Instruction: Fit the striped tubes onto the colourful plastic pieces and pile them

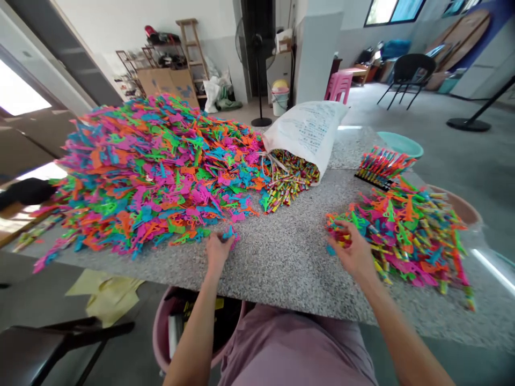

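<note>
A huge heap of small bright plastic pieces (153, 166), pink, orange, blue and green, covers the left of a speckled stone table (289, 252). My left hand (217, 251) rests at the heap's near edge, fingers closed on a blue piece (230, 232). My right hand (351, 252) reaches into the near-left edge of a smaller pile of assembled coloured pieces (406, 236) on the right; its fingers curl among them, and what it holds is hidden. A white sack (308, 131) lies on its side mid-table, spilling small multicoloured sticks (287, 179).
A black rack of coloured pieces (380, 167) and a teal bowl (400, 143) stand at the far right. A pink bucket (161, 327) sits under the table by my knees. On the floor behind are a fan stand (260, 80), a pink stool (338, 86) and a black chair (408, 72).
</note>
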The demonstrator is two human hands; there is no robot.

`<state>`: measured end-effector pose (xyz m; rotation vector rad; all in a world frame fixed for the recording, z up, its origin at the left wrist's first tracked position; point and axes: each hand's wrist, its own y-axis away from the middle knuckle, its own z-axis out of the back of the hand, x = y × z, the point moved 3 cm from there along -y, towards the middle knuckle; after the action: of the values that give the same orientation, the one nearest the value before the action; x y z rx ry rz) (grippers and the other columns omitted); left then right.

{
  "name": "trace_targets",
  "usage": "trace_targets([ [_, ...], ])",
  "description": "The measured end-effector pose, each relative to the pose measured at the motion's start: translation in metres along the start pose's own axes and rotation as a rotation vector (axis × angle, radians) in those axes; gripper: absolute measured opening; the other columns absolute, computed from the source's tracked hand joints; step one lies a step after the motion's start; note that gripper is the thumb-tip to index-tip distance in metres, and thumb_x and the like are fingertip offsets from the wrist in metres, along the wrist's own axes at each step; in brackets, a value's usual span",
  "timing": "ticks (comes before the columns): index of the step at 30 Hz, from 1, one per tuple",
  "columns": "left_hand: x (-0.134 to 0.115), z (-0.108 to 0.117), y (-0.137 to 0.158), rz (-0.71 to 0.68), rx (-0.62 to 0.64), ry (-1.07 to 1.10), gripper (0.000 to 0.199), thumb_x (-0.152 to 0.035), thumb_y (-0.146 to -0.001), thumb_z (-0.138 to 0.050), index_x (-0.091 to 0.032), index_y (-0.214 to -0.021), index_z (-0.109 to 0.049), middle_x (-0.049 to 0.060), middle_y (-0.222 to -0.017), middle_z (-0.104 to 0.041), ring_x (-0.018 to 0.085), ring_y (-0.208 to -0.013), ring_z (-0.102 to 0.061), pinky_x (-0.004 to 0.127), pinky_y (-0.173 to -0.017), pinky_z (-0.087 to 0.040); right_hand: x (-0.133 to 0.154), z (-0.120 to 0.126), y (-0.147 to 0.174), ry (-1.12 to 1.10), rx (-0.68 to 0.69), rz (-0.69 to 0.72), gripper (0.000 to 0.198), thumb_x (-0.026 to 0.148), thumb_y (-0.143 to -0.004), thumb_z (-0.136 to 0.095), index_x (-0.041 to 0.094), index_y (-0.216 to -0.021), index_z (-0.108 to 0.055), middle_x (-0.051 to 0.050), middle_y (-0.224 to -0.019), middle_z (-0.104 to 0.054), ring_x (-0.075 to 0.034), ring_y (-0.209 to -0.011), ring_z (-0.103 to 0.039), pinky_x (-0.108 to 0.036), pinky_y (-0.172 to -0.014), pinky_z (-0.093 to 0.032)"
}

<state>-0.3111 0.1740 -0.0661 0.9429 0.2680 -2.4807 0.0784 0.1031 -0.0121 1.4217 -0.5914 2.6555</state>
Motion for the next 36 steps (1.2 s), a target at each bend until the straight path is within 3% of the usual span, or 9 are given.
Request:
trace_targets([
  [3, -0.028, -0.013, 0.036, -0.050, 0.127, 0.344, 0.043, -0.035, -0.066, -0.074, -0.019, -0.098, -0.051, 0.003, -0.081, -0.065, 0.020, -0.077, -0.064, 0.036, -0.077, -0.049, 0.023, -0.045, 0.013, -0.329, 0.214, -0.107, 0.032, 0.041, -0.078, -0.066, 0.021, -0.100, -0.055, -0.003, -0.081, -0.063, -0.017, -0.068, -0.059, -0.029, -0.060, -0.050],
  [6, -0.063, -0.020, 0.083, 0.059, 0.339, 0.916, 0.057, -0.034, -0.064, -0.078, -0.019, -0.111, -0.049, 0.001, -0.082, -0.067, 0.015, -0.074, -0.064, 0.029, -0.072, -0.049, 0.044, -0.068, 0.022, -0.465, 0.359, -0.157, 0.023, 0.041, -0.080, -0.063, 0.020, -0.089, -0.058, 0.000, -0.069, -0.059, -0.013, -0.057, -0.053, -0.024, -0.050, -0.045],
  [9, -0.098, -0.018, 0.121, 0.134, 0.568, 1.179, 0.039, -0.031, -0.067, -0.077, -0.016, -0.100, -0.061, 0.002, -0.086, -0.067, 0.011, -0.074, -0.063, 0.023, -0.070, -0.049, 0.058, -0.068, 0.023, -0.576, 0.340, -0.249, 0.025, 0.040, -0.080, -0.064, 0.018, -0.090, -0.060, 0.002, -0.064, -0.057, -0.010, -0.051, -0.048, -0.022, -0.046, -0.041],
  [12, -0.119, -0.013, 0.139, 0.131, 0.680, 1.235, 0.024, -0.028, -0.072, -0.075, -0.016, -0.088, -0.063, 0.000, -0.080, -0.067, 0.009, -0.069, -0.061, 0.020, -0.066, -0.048, 0.066, -0.058, 0.022, -0.636, 0.248, -0.300, 0.023, 0.036, -0.077, -0.067, 0.018, -0.090, -0.060, 0.001, -0.070, -0.062, -0.010, -0.052, -0.050, -0.022, -0.048, -0.043],
  [16, -0.126, -0.012, 0.146, 0.120, 0.693, 1.251, 0.023, -0.026, -0.073, -0.074, -0.018, -0.088, -0.059, -0.002, -0.076, -0.065, 0.008, -0.064, -0.058, 0.019, -0.059, -0.047, 0.069, -0.044, 0.025, -0.599, 0.165, -0.256, 0.018, 0.028, -0.075, -0.068, 0.019, -0.088, -0.060, 0.000, -0.077, -0.065, -0.011, -0.059, -0.056, -0.023, -0.054, -0.046],
  [20, -0.128, -0.013, 0.147, 0.124, 0.629, 1.249, 0.025, -0.025, -0.072, -0.075, -0.018, -0.088, -0.057, -0.003, -0.077, -0.064, 0.008, -0.065, -0.058, 0.020, -0.061, -0.046, 0.070, -0.038, 0.030, -0.588, 0.130, -0.262, 0.018, 0.029, -0.075, -0.068, 0.020, -0.087, -0.059, -0.003, -0.081, -0.068, -0.015, -0.070, -0.063, -0.024, -0.058, -0.050],
  [28, -0.128, -0.015, 0.148, 0.088, 0.617, 1.231, 0.026, -0.026, -0.071, -0.076, -0.019, -0.087, -0.057, -0.003, -0.078, -0.063, 0.009, -0.069, -0.058, 0.020, -0.064, -0.045, 0.072, -0.037, 0.034, -0.735, 0.164, -0.299, 0.023, 0.035, -0.075, -0.070, 0.021, -0.085, -0.055, -0.001, -0.081, -0.066, -0.016, -0.074, -0.065, -0.032, -0.071, -0.057],
  [32, -0.128, -0.020, 0.152, 0.088, 0.570, 1.254, 0.028, -0.025, -0.068, -0.078, -0.020, -0.087, -0.057, -0.005, -0.076, -0.062, 0.008, -0.069, -0.057, 0.020, -0.067, -0.044, 0.069, -0.038, 0.036, -0.672, 0.159, -0.293, 0.023, 0.036, -0.077, -0.068, 0.021, -0.086, -0.052, -0.001, -0.080, -0.066, -0.015, -0.068, -0.065, -0.028, -0.062, -0.055],
  [36, -0.128, -0.029, 0.159, 0.133, 0.476, 1.358, 0.030, -0.025, -0.067, -0.078, -0.022, -0.088, -0.057, -0.007, -0.075, -0.061, 0.006, -0.069, -0.057, 0.019, -0.072, -0.045, 0.065, -0.041, 0.036, -0.578, 0.157, -0.252, 0.022, 0.033, -0.079, -0.066, 0.021, -0.082, -0.048, 0.003, -0.067, -0.061, -0.011, -0.055, -0.056, -0.022, -0.051, -0.044],
])
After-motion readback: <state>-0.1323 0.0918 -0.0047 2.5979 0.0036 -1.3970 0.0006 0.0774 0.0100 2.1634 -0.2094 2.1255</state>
